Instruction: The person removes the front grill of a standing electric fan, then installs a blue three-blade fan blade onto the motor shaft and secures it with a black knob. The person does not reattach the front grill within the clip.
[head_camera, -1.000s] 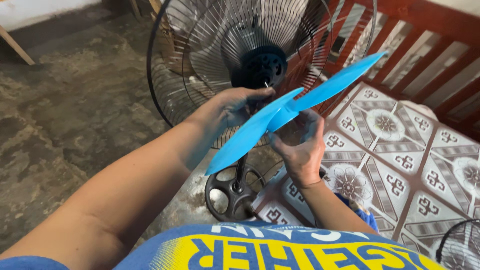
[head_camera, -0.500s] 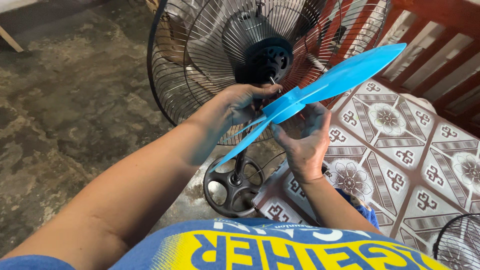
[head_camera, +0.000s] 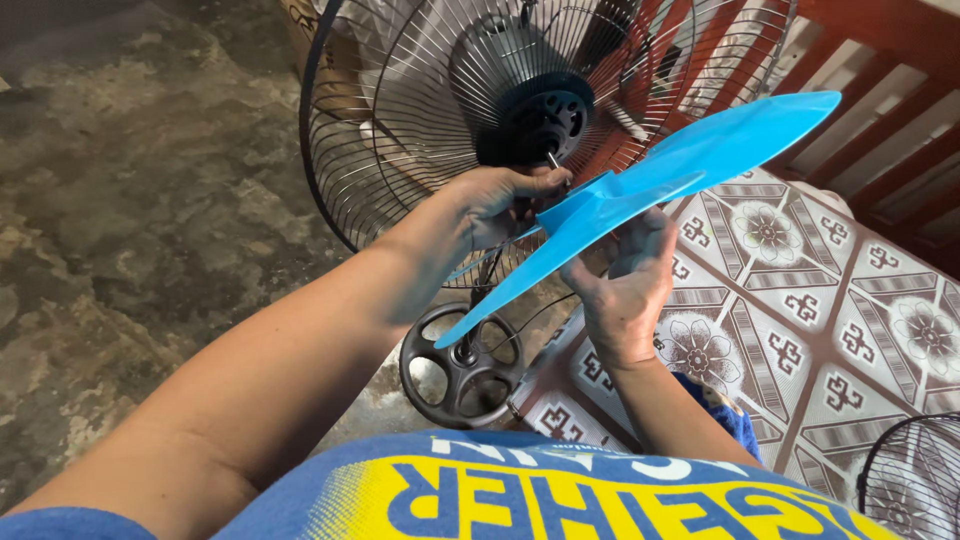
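A light blue fan blade (head_camera: 690, 165) is held tilted in front of a standing fan's rear wire guard (head_camera: 400, 110). My left hand (head_camera: 495, 205) grips the blade at its hub, close to the thin metal motor shaft (head_camera: 552, 158) that sticks out of the black motor housing (head_camera: 540, 120). My right hand (head_camera: 625, 290) holds the blade's hub from below, fingers curled up around it. One blade tip points up to the right, another down to the left.
The fan's round black base (head_camera: 462, 372) stands on rough concrete floor (head_camera: 130, 220). A patterned mat (head_camera: 830, 300) lies at the right before a red wooden bench (head_camera: 880, 90). Another wire guard (head_camera: 915, 480) lies at the bottom right corner.
Both hands have lifted the blue blade up and away from the motor, so the bare shaft now shows. The view has shifted closer to the fan.
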